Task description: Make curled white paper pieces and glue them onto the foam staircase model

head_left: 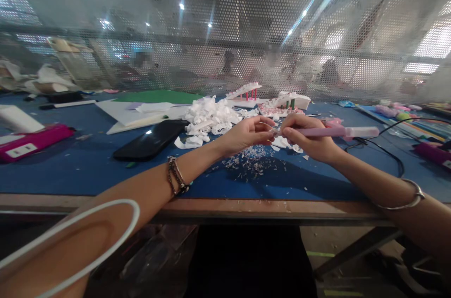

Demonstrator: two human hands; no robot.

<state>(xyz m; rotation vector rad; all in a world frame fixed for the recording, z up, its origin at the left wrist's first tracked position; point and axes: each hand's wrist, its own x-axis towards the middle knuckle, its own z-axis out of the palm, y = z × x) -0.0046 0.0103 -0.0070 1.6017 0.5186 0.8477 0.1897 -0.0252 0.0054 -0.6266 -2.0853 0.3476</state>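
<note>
My right hand (pixel 310 137) is closed round a slim pink pen-shaped tool (pixel 326 131), which has a paler translucent end pointing right. The tip of this tool is hidden by my fingers. My left hand (pixel 248 136) pinches with thumb and fingers something very small, too little to make out, right beside my right fingertips. Both hands are above the blue table, over scattered pale shavings (pixel 255 161). Just behind them rises a heap of crumpled white paper scraps (pixel 211 114).
A black phone (pixel 151 140) lies left of the heap, with a magenta box (pixel 37 142) farther left. White sheets (pixel 130 114) and a green sheet (pixel 158 96) lie behind. Small racks (pixel 282 103) stand at the back. A black cable (pixel 387 150) curls at right. Perforated metal screen (pixel 211 20) closes the far side.
</note>
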